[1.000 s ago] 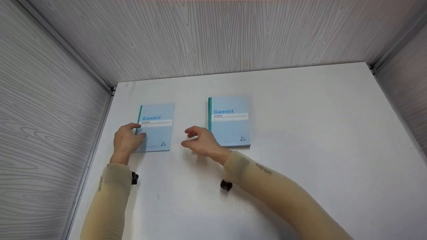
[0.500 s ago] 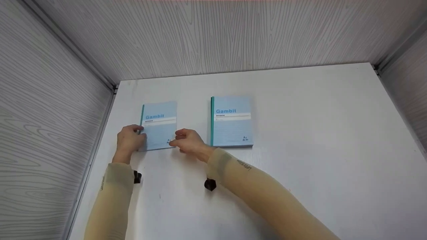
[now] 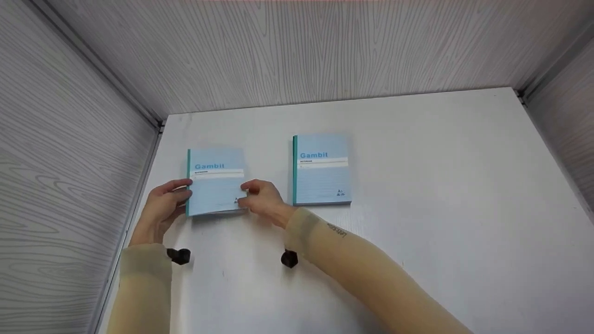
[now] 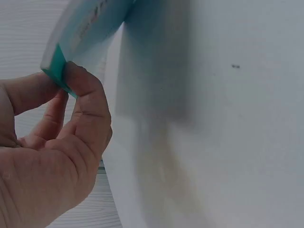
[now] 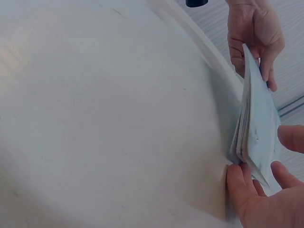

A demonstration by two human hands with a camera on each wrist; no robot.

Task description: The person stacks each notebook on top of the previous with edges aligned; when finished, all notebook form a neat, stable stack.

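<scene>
In the head view, a light blue "Gambit" notebook point(image 3: 216, 190) with a green spine is raised on its left side. My left hand point(image 3: 160, 206) pinches that spine between thumb and fingers; the left wrist view shows the green spine point(image 4: 58, 66) between the fingertips and the cover bending upward. At the lower right corner is my right hand point(image 3: 264, 199), its thumb over the cover and its fingers by the edge. From the right wrist, the notebook point(image 5: 259, 118) stands tilted with layered page edges, and the right hand's fingers point(image 5: 240, 185) look loosely spread around its near corner.
A second light blue "Gambit" notebook point(image 3: 322, 178), thick or stacked, lies flat to the right of my right hand. Both are on a white table point(image 3: 417, 185). Wood-grain panels point(image 3: 297, 51) rise behind and at the sides.
My left hand has shifted left and turned, now pinching the spine and lifting the notebook's left side. My right hand came left to the notebook's lower right corner and has stayed there.
</scene>
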